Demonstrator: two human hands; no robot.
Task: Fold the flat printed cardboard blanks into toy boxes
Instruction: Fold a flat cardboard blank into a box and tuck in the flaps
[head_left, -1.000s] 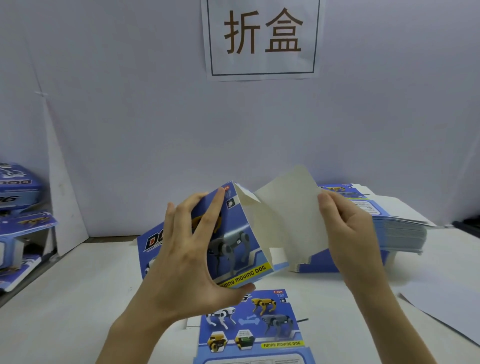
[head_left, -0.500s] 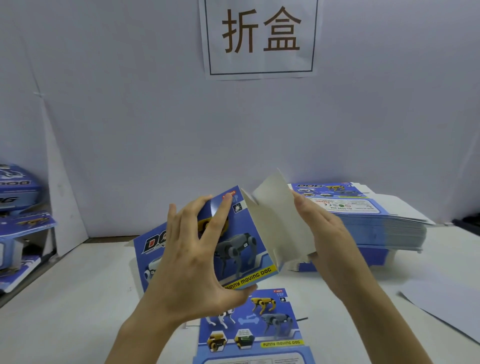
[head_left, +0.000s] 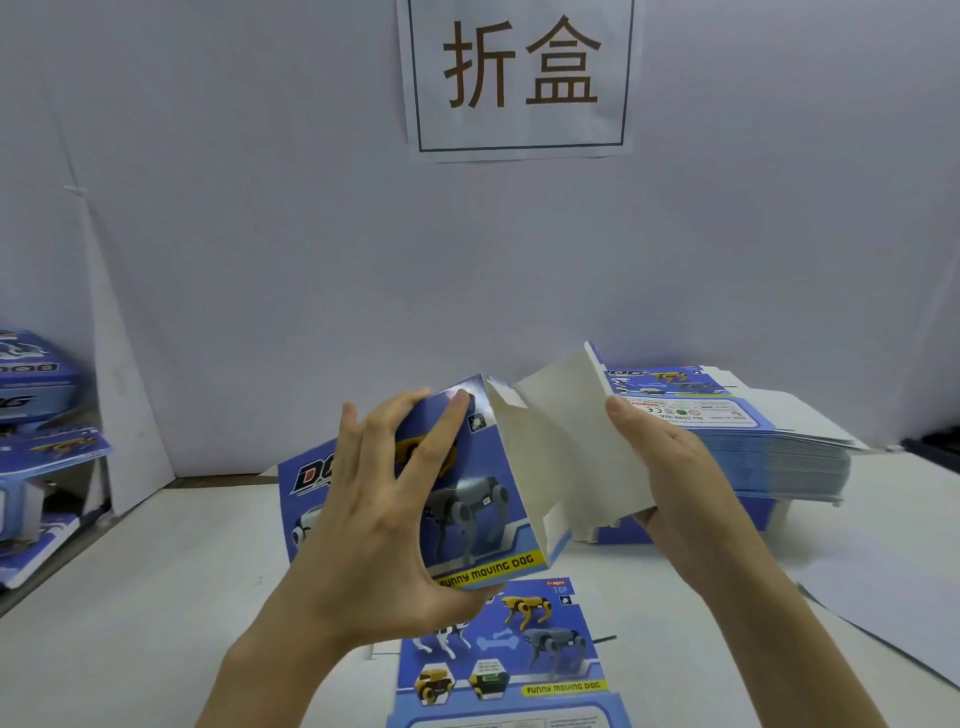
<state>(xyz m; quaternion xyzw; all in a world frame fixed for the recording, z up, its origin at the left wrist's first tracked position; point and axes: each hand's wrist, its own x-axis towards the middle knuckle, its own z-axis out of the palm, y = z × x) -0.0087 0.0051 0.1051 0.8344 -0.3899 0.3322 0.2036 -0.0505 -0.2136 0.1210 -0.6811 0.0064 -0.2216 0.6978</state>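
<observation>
White table (head_left: 156, 597), wall sign (head_left: 519, 78) above. Stack of flat blanks (head_left: 753, 447) far right; folded boxes (head_left: 36, 415) piled far left. Half-formed blue box (head_left: 488, 493) held mid-air over table centre. Left hand (head_left: 384, 530) grasps its printed panel, fingers on top edge, thumb under. Right hand (head_left: 670, 478) grips open white flap (head_left: 576, 441). Flat blank (head_left: 519, 660) lies below on table.

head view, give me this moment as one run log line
left hand grips half-folded box | right hand holds white flap | blank stack behind
</observation>
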